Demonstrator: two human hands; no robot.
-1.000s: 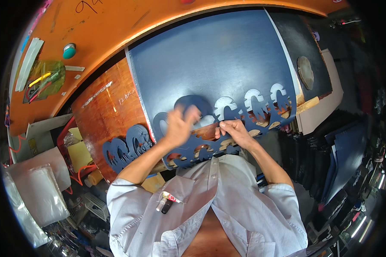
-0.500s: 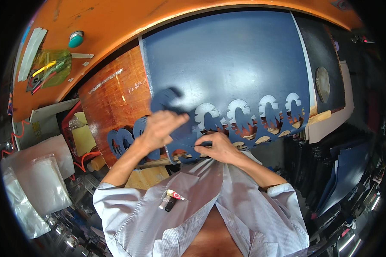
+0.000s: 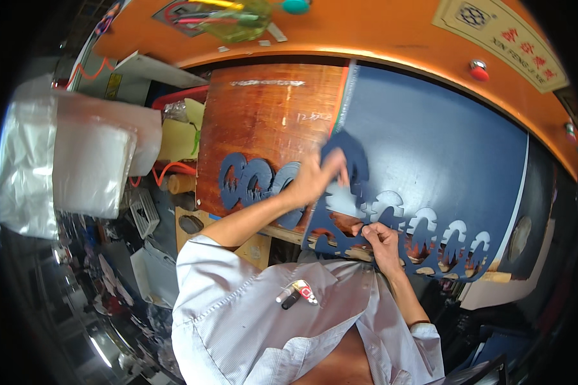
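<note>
A large dark blue sheet lies on the bench, with a row of C-shaped cuts along its near edge. My left hand, smeared a little by motion, is closed on a curved blue cut-out over the sheet's left part. One opening with brown wood showing through lies just below that piece. My right hand pinches the sheet's cut near edge between thumb and fingers. Left of the sheet, C-shaped cut-outs sit in several stacks on the brown board, partly behind my left forearm.
A brown wooden board extends left from under the sheet. Behind runs an orange machine housing with a red button and a green button. Clear plastic bags hang at left; a grey oval stone-like block lies at right.
The view has swung left, so the bench appears farther right. My left hand still holds the blue cut-out, which now stands more upright over the sheet. My right hand stays at the near edge.
</note>
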